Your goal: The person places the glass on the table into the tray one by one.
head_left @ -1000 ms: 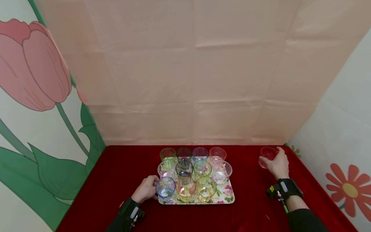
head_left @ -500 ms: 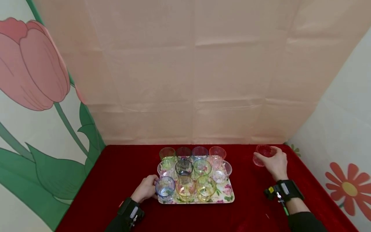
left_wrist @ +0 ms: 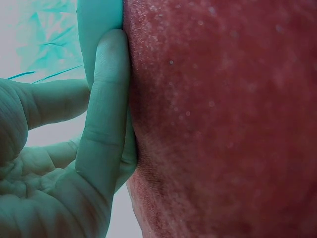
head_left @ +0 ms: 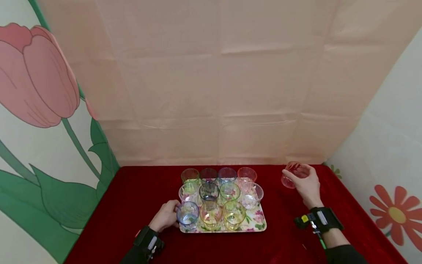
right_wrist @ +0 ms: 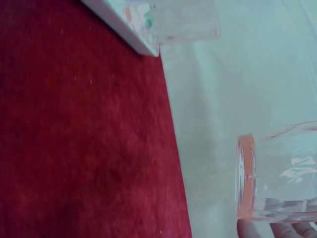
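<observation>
In the head view, a floral tray [head_left: 256, 221] stands on the red cloth with several clear tumblers in rows. My left hand [head_left: 165, 215] is at its left edge, beside a blue-rimmed glass [head_left: 188, 217]. The left wrist view has the thumb and a straightened finger [left_wrist: 106, 109] pinching the pale tray rim between them. To the right, my right hand [head_left: 308, 183] holds a pinkish-red glass [head_left: 288, 182], tilted, thumb across its near side. In the right wrist view that glass shows its orange-pink band, with fingertips [right_wrist: 287, 229] along its lower side.
Red velvety cloth [head_left: 280, 227] covers the table around the tray. A beige sheet [head_left: 211, 91] hangs behind it. Flower-printed walls [head_left: 399, 216] rise on both sides. A red-tinted glass [head_left: 247, 174] occupies the tray's back right corner.
My right hand has moved left and slightly toward the back with the red glass, which now leans more. The left hand and the tray have stayed put.
</observation>
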The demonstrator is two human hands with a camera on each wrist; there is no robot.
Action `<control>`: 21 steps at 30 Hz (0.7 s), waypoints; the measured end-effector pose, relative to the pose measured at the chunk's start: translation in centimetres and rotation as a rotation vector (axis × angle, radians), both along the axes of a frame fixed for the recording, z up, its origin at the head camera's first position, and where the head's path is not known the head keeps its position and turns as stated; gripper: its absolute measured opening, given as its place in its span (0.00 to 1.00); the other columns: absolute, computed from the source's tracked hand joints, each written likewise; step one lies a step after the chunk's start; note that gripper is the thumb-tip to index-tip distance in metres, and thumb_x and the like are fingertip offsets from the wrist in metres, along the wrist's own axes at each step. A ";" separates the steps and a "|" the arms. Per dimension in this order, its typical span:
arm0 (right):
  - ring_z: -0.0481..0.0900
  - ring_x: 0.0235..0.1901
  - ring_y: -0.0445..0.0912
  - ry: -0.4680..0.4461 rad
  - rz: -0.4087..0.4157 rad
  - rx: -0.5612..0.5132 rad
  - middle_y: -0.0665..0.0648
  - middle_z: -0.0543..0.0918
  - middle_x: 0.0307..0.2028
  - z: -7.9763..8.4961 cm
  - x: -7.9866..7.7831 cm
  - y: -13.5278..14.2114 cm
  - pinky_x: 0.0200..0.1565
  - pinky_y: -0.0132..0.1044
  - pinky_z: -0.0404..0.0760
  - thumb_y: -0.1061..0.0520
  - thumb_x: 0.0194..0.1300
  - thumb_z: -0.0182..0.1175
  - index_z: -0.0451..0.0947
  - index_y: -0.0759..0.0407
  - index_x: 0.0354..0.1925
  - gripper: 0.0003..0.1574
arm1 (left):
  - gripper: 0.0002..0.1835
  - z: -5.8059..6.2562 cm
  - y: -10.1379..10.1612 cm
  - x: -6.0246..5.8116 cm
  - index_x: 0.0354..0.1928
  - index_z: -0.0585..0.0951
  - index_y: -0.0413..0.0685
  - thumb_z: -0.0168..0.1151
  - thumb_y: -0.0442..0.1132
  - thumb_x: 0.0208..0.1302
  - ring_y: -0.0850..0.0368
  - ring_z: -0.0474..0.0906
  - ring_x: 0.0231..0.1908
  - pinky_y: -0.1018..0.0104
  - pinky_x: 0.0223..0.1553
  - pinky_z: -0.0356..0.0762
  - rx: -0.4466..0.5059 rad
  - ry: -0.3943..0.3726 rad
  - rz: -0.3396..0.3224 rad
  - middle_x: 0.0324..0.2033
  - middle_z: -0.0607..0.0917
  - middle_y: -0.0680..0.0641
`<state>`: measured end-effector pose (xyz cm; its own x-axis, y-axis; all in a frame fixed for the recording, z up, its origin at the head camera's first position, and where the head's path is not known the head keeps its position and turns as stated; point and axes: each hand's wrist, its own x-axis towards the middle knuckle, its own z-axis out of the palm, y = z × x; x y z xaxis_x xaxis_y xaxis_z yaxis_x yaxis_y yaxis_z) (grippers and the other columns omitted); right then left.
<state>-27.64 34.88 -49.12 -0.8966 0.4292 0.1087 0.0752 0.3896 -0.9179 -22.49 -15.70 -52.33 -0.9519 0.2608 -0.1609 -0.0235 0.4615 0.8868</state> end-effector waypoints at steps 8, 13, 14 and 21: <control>0.69 0.58 0.50 0.043 0.119 -0.096 0.62 0.67 0.66 0.8 1.4 -2.2 0.41 0.19 0.76 0.37 0.61 0.71 0.56 0.54 0.73 0.54 | 0.12 -0.2 0.0 0.0 0.46 0.77 0.31 0.55 0.17 0.63 0.53 0.80 0.27 0.57 0.24 0.86 0.020 0.001 -0.005 0.30 0.76 0.42; 0.74 0.56 0.42 0.092 0.214 -0.144 0.65 0.67 0.67 1.1 2.3 -3.5 0.46 0.19 0.78 0.45 0.64 0.71 0.57 0.55 0.72 0.49 | 0.12 -0.2 0.0 -0.1 0.46 0.77 0.31 0.55 0.17 0.63 0.53 0.79 0.27 0.57 0.24 0.86 0.007 0.000 0.000 0.30 0.75 0.42; 0.75 0.55 0.42 0.091 0.223 -0.134 0.65 0.68 0.67 1.0 2.5 -3.7 0.46 0.19 0.79 0.45 0.65 0.71 0.57 0.56 0.72 0.49 | 0.12 -0.2 0.0 -0.1 0.46 0.77 0.31 0.55 0.17 0.63 0.53 0.80 0.27 0.57 0.24 0.86 0.006 0.000 0.000 0.30 0.75 0.41; 0.72 0.62 0.56 0.026 0.263 -0.067 0.67 0.71 0.68 0.5 4.1 -4.8 0.45 0.18 0.77 0.41 0.65 0.70 0.55 0.59 0.74 0.52 | 0.12 -0.1 0.0 -0.1 0.47 0.77 0.31 0.55 0.17 0.64 0.53 0.80 0.27 0.58 0.24 0.86 -0.008 -0.005 0.000 0.31 0.76 0.40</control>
